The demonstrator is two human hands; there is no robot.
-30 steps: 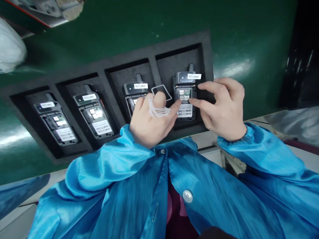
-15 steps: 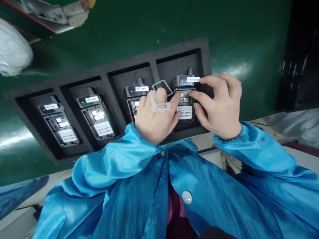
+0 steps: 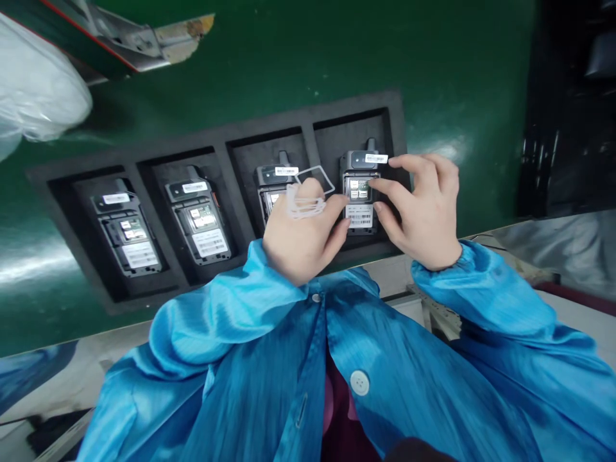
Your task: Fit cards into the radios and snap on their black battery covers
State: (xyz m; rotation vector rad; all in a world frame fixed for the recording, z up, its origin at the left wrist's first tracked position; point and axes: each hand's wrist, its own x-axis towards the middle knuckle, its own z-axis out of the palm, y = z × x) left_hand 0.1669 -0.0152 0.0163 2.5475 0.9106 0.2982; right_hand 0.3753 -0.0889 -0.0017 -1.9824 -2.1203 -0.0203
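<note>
In the right compartment of the foam tray lies a black handheld radio (image 3: 364,160) with its back recess uncovered, showing metal slots and a white barcode label. My left hand (image 3: 303,237) is curled at its left edge, several thin white rectangular frames (image 3: 305,206) looped over a finger. One clear rectangular frame (image 3: 327,178) sticks up from that hand. My right hand (image 3: 426,208) is on the radio's right side, fingers apart, with the index tip at the recess edge and nothing visible in it. My left hand partly covers a second radio (image 3: 268,174).
The dark foam tray (image 3: 221,144) lies on a green table (image 3: 433,58). Two more radios, one at the far left (image 3: 132,234) and one beside it (image 3: 198,218), sit in its compartments. A clear plastic bag (image 3: 43,83) and a metal fixture (image 3: 144,42) are at upper left.
The view has shifted slightly, so the tray sits further right. My left fingertips have drawn back from the radio's recess, leaving more of it visible. My right hand stays at its right edge.
</note>
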